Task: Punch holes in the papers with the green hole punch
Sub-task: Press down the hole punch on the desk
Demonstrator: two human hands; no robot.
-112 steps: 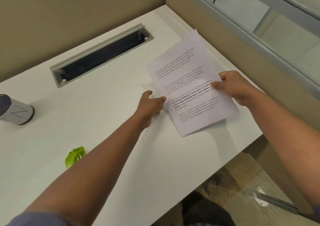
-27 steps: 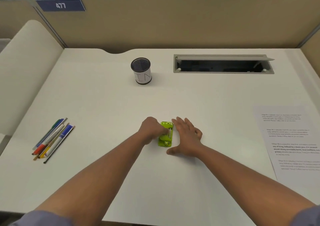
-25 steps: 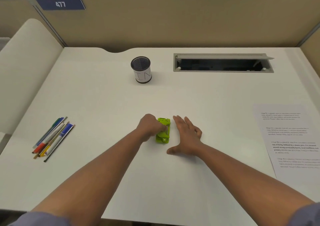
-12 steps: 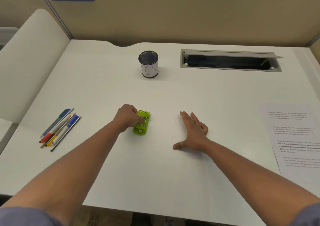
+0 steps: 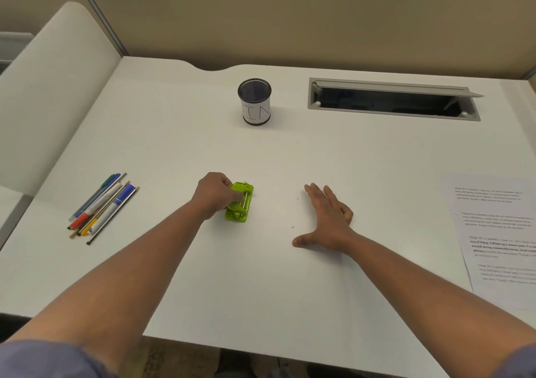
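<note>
Near desk centre, the left hand [image 5: 215, 193] was curled closed on the green hole punch [image 5: 240, 202]; the right hand [image 5: 329, 218], at its 3 o'clock, lay flat, fingers spread, holding nothing. The punch looked small, rigid and light, best gripped across its sides. The papers [image 5: 499, 232], thin and limp, lay farther at 3 o'clock.
</note>
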